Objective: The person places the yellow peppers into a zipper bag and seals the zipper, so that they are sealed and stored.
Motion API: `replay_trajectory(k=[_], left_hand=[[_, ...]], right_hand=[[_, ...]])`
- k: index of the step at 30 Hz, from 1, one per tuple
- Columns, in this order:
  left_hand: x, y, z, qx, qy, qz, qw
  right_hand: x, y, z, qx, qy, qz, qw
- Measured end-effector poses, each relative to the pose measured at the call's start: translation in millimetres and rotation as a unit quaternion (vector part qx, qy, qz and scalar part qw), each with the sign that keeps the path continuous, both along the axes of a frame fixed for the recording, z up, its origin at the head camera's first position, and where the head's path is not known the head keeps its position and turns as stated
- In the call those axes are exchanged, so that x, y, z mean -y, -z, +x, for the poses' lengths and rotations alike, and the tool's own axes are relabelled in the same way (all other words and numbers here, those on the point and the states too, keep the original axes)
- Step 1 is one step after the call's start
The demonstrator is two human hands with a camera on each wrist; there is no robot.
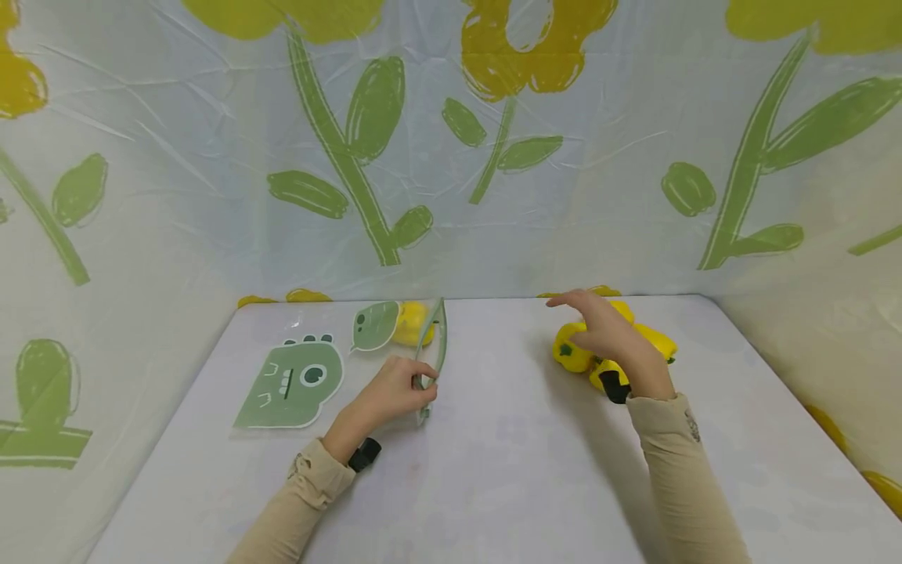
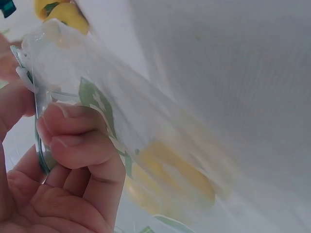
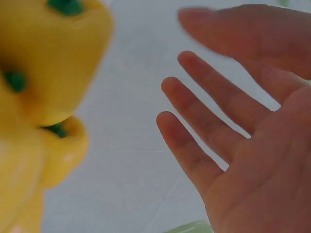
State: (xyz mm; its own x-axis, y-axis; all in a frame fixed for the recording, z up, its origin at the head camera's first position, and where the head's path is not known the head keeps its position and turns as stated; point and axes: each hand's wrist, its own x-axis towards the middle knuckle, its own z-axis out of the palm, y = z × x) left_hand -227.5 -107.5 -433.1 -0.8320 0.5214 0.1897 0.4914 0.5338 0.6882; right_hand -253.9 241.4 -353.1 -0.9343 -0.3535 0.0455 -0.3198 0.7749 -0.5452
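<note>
My left hand (image 1: 391,392) pinches the mouth edge of a clear plastic bag (image 1: 310,403) printed with a green cartoon monster face. The bag lies flat at its left end, while its mouth stands raised at the right. Inside, near the mouth, is a yellow bell pepper (image 1: 414,325); the left wrist view shows it blurred through the plastic (image 2: 73,48). Over a cluster of several yellow bell peppers (image 1: 569,348) hovers my right hand (image 1: 606,333), fingers extended and holding nothing. In the right wrist view, these peppers (image 3: 58,53) with green stems stand beside the spread fingers (image 3: 194,116).
A white tabletop (image 1: 486,470) lies under everything. A white cloth with yellow flowers and green leaves (image 1: 373,110) hangs behind the table and along both sides. Each wrist carries a small black device (image 1: 365,454).
</note>
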Motion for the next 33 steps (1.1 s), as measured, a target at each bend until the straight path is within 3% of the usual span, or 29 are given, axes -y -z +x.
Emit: replay_trajectory(k=[7,11,25,33], left_hand=[[-0.1,0.5,0.2,0.005,0.003,0.004,1.0],[-0.2,0.4,0.2,0.009,0.004,0.003,1.0],[-0.5,1.9,-1.5,0.003,0.0,-0.003,1.0],[-0.1,1.9,-1.1,0.006,0.001,-0.008,1.0]], right_hand=[[-13,25.0,4.2,0.002,-0.014,0.1,0.9949],[-11,35.0,3.0,0.003,0.001,0.137,0.9906],[-7,50.6,-2.9,-0.079,0.025,0.182,0.9797],[-8,49.6,-2.9,-0.098,0.024,0.156,0.9826]])
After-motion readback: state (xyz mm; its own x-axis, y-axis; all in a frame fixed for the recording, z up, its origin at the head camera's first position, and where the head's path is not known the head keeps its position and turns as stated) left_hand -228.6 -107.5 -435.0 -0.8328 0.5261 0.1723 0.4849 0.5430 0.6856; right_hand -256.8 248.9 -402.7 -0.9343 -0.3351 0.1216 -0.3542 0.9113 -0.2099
